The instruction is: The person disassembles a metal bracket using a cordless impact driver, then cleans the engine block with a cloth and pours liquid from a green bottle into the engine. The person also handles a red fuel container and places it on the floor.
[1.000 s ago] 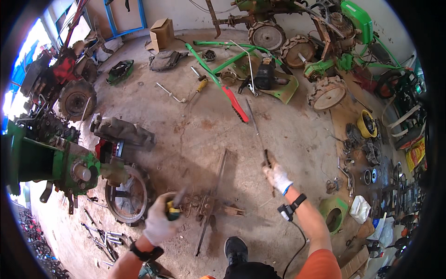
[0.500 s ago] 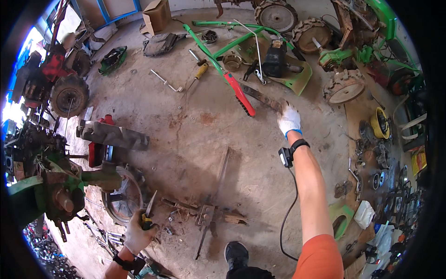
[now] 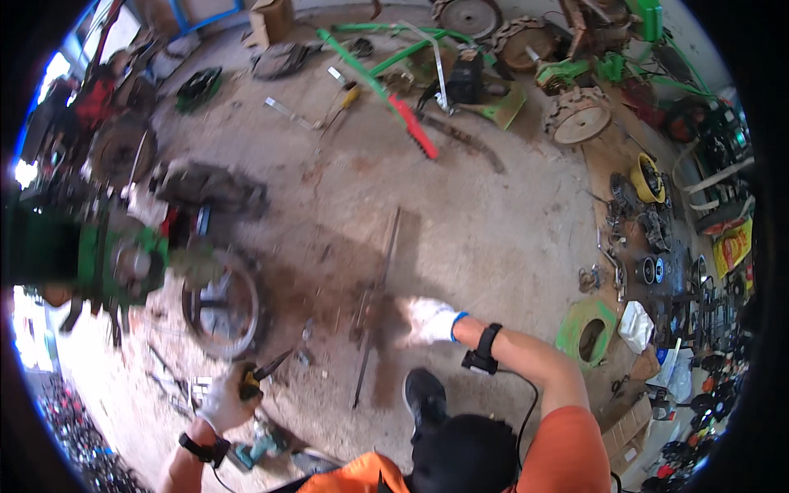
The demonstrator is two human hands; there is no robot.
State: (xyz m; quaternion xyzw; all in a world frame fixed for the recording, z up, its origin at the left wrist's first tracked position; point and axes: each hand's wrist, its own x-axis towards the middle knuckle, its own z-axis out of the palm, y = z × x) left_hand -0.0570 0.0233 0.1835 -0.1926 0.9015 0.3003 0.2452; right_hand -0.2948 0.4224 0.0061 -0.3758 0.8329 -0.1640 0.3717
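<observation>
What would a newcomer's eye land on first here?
Most likely the bright red grip on the green handlebar, upper centre. Then the gloved right hand at the rusty metal assembly near the middle, and the gloved left hand, lower left, holding a bladed hand tool.

Inspection counts two gloved hands (image 3: 224,401), one yellow-handled blade (image 3: 274,365) near left, three lugged wheels (image 3: 578,125) far right, one yellow basin (image 3: 639,182) and one green ring-shaped part (image 3: 573,324) at right.
</observation>
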